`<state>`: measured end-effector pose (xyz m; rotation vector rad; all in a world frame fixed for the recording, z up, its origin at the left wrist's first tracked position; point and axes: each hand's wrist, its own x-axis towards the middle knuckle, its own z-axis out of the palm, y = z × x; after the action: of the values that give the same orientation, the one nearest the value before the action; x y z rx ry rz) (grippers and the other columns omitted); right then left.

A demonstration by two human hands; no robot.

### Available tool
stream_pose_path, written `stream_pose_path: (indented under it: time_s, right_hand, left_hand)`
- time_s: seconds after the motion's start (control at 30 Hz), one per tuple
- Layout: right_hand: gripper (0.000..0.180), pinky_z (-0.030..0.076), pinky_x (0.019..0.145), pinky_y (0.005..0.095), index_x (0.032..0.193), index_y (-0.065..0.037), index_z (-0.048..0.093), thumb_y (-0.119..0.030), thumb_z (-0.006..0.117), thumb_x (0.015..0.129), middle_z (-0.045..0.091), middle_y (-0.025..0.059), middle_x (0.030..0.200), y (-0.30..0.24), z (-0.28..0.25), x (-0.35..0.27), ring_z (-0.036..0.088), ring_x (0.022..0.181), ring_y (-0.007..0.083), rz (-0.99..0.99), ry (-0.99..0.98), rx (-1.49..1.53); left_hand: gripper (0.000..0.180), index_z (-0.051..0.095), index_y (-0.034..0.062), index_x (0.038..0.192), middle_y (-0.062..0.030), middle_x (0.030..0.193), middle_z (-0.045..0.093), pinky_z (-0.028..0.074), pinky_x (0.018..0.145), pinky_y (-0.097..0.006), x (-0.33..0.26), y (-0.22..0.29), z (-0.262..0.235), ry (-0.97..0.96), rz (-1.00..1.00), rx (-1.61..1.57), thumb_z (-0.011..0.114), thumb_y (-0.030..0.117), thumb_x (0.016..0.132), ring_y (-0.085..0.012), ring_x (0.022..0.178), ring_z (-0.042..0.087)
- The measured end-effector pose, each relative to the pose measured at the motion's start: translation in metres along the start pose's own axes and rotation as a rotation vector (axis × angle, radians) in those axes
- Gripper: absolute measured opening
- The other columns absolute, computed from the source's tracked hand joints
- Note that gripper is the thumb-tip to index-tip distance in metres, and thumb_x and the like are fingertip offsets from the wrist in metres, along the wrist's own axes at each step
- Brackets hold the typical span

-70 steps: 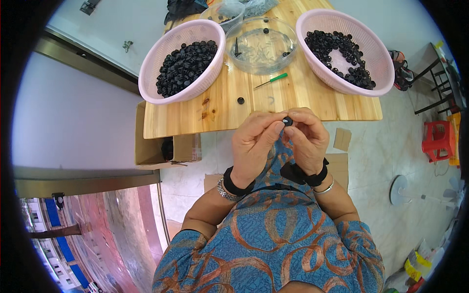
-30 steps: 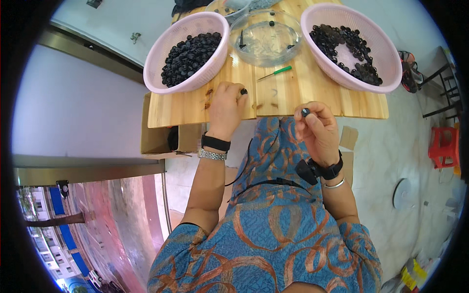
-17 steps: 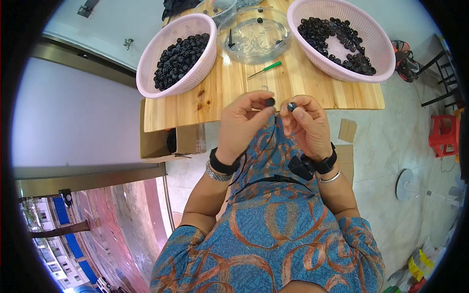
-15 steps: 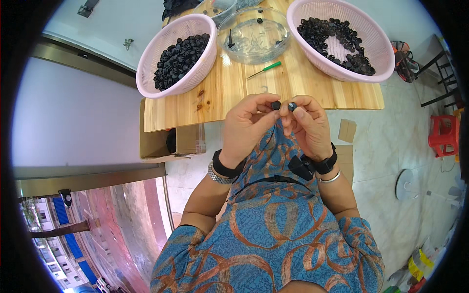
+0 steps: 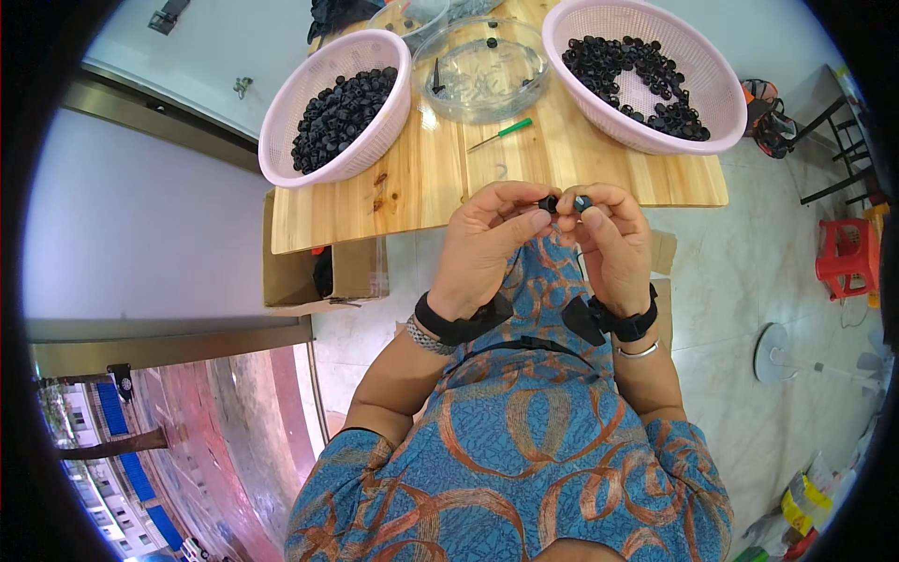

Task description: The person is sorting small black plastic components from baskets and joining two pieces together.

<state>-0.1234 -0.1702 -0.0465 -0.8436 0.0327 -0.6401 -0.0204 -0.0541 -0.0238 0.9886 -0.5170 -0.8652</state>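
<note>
My left hand [image 5: 492, 239] pinches a small black plastic part [image 5: 548, 203] between thumb and fingers. Close against it, my right hand [image 5: 611, 234] grips another small black part [image 5: 582, 202] that shows a pale, shiny face. The fingertips of both hands meet just over the near edge of the wooden table [image 5: 431, 197]. Pink baskets stand on the table: the left basket [image 5: 391, 126] is heaped with similar black parts [image 5: 342, 122], and the right basket [image 5: 721, 94] has black parts [image 5: 623, 70] spread round a bare patch.
Between the baskets sits a clear round tray [image 5: 482, 112] with thin clear bits and a few black pieces. A green-handled screwdriver [image 5: 515, 126] lies in front of it. Below the table's left side is a cardboard box [image 5: 361, 267]. A red stool [image 5: 846, 253] stands far right.
Both hands have shifted slightly to the right with their black parts, and the right hand's wrist has turned a little. The parts stay close together. The whole view has moved slightly.
</note>
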Motion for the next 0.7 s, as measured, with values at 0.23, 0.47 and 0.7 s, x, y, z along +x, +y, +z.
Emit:
stream_pose_path:
  time_s: [0.23, 0.47, 0.7]
  right_hand:
    - [0.018, 0.047, 0.066, 0.0217, 0.099, 0.003, 0.056, 0.001, 0.058, 0.081, 0.058, 0.0077, 0.091, -0.010, 0.012, -0.006, 0.056, 0.077, 0.0119, -0.184, 0.038, -0.513]
    - [0.017, 0.048, 0.062, 0.0228, 0.092, 0.002, 0.059, -0.002, 0.064, 0.077, 0.057, 0.0096, 0.087, -0.018, 0.030, -0.005, 0.057, 0.071, 0.0136, -0.313, 0.013, -0.838]
    - [0.017, 0.048, 0.059, 0.0251, 0.091, 0.001, 0.058, -0.003, 0.065, 0.076, 0.057, 0.0114, 0.084, -0.022, 0.035, -0.003, 0.059, 0.069, 0.0178, -0.403, -0.025, -1.013]
  left_hand:
    - [0.023, 0.052, -0.0006, 0.109, -0.0128, 0.107, 0.058, 0.051, 0.082, -0.024, -0.004, 0.004, -0.005, -0.010, -0.086, -0.313, 0.052, 0.001, 0.086, -0.0169, 0.095, 0.059]
    - [0.022, 0.053, 0.0009, 0.107, -0.0100, 0.105, 0.058, 0.049, 0.084, -0.028, -0.007, 0.004, -0.008, -0.001, -0.092, -0.321, 0.054, 0.001, 0.085, -0.0170, 0.095, 0.058]
    - [0.022, 0.054, 0.0008, 0.108, -0.0105, 0.105, 0.058, 0.049, 0.085, -0.028, -0.007, 0.007, -0.009, -0.020, -0.112, -0.389, 0.052, 0.001, 0.086, -0.0178, 0.096, 0.058]
